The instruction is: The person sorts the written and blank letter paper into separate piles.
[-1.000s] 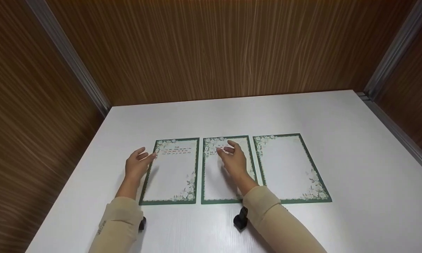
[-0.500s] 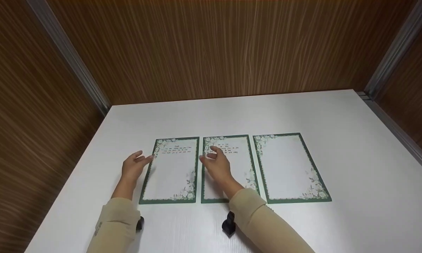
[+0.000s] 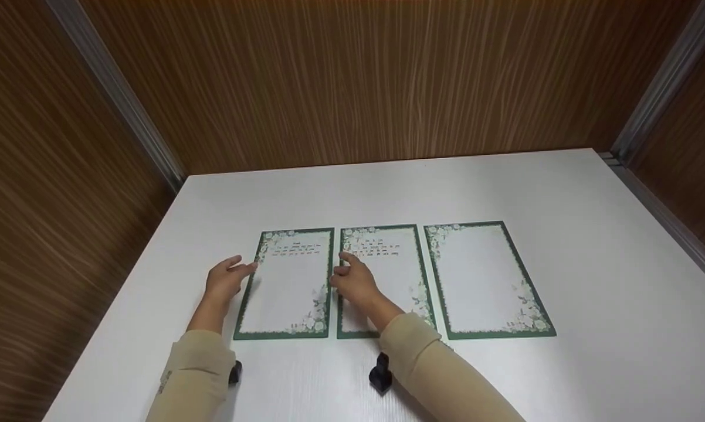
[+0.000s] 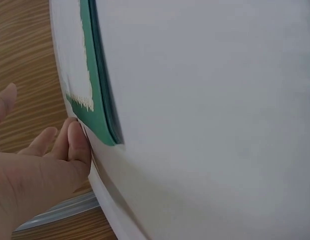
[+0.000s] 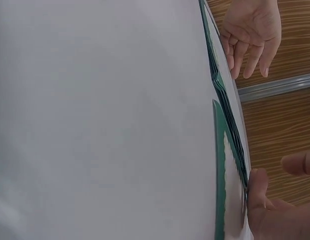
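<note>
Three green-bordered sheets of floral letter paper lie side by side on the white table. The left sheet point(image 3: 288, 293) and the middle sheet point(image 3: 387, 281) bear short lines of text near the top; the right sheet point(image 3: 481, 281) has none. My left hand point(image 3: 223, 284) is beside the left sheet's outer edge, thumb toward it and fingers loosely bent. My right hand point(image 3: 355, 284) reaches over the middle sheet, fingertips at the gap by the left sheet. Neither hand holds anything. Layered green paper edges point(image 5: 230, 120) show in the right wrist view.
The white table point(image 3: 610, 281) reaches back to a brown wood-grain panel point(image 3: 358, 82). Similar panels stand at both sides, with metal strips at the corners. A black wrist device point(image 3: 380, 375) sits under the right sleeve point(image 3: 440, 369).
My right hand has moved left and slightly toward me, from over the middle sheet to the gap beside the left sheet. The left hand has shifted slightly. The sheets stay put.
</note>
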The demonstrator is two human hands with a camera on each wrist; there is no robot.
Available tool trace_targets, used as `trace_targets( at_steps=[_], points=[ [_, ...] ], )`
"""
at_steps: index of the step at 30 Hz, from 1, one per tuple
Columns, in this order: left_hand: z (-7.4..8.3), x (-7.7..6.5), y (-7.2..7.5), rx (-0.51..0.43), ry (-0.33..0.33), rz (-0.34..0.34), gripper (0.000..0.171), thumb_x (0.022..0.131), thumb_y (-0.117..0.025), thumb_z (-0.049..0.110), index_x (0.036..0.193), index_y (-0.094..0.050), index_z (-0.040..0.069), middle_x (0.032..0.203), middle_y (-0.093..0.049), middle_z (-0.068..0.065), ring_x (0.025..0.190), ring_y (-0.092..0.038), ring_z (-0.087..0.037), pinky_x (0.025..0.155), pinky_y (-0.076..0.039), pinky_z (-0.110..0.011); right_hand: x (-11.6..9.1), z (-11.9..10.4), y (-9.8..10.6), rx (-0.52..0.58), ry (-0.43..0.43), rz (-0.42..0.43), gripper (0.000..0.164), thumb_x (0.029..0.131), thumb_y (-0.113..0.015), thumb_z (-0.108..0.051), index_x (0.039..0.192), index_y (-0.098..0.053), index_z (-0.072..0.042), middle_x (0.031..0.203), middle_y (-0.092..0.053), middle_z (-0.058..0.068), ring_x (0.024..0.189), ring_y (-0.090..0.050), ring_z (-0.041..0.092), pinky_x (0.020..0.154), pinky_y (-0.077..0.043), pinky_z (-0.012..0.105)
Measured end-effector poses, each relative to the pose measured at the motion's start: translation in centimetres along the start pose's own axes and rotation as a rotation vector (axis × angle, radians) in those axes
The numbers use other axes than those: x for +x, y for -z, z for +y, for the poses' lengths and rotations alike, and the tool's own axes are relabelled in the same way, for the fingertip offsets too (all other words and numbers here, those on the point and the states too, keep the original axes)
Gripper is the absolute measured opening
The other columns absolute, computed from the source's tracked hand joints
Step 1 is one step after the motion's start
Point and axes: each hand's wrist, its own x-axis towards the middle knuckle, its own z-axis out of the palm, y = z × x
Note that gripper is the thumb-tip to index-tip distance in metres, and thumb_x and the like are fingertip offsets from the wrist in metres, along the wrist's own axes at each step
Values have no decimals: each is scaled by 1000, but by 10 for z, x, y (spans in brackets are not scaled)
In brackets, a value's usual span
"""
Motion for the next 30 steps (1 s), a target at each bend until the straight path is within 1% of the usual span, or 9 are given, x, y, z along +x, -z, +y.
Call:
trace_targets(
  at_steps=[3,11,17,23,28,30],
  points=[
    [0,-1,0,1,2,-10,71,95,-59,33,151,-24,6,150,-29,-20,137,-28,-36,110,-26,-45,0,1,0,11,-5,-20,60,90,-58,-6,145,-34,-2,126,-56,17,104,-61,24,83,-53,33],
    [-1,-2,1,-24,-43,-36,66,96,-56,26,149,-26,1,145,-37,-23,135,-33,-35,110,-27,-43,-1,0,0,49,3,-30,59,91,-59,-5,145,-35,-2,127,-56,17,109,-59,26,83,-53,32],
    [-1,-4,3,-81,-42,-13,65,96,-57,26,149,-27,3,143,-41,-20,133,-38,-31,109,-30,-40,-1,-1,0,80,15,-19,58,91,-59,-6,144,-36,-1,127,-57,16,105,-61,24,83,-53,33],
    [-1,-5,3,-156,-47,18,59,97,-55,22,147,-32,3,141,-44,-19,129,-42,-30,108,-33,-38,-1,0,0,132,0,-7,56,91,-59,-6,143,-38,-3,125,-58,13,104,-61,22,82,-53,33],
    [0,-5,2,-174,-66,36,54,97,-55,20,145,-36,3,138,-47,-19,125,-47,-30,104,-37,-38,0,0,0,163,1,8,52,91,-59,-5,140,-44,-5,121,-60,10,101,-61,20,80,-53,33],
    [0,-6,2,-181,-77,45,53,97,-56,19,144,-39,2,136,-49,-19,120,-51,-29,101,-41,-38,0,0,0,178,9,13,49,91,-59,-3,139,-46,-5,119,-61,11,98,-63,20,79,-53,33]
  ],
)
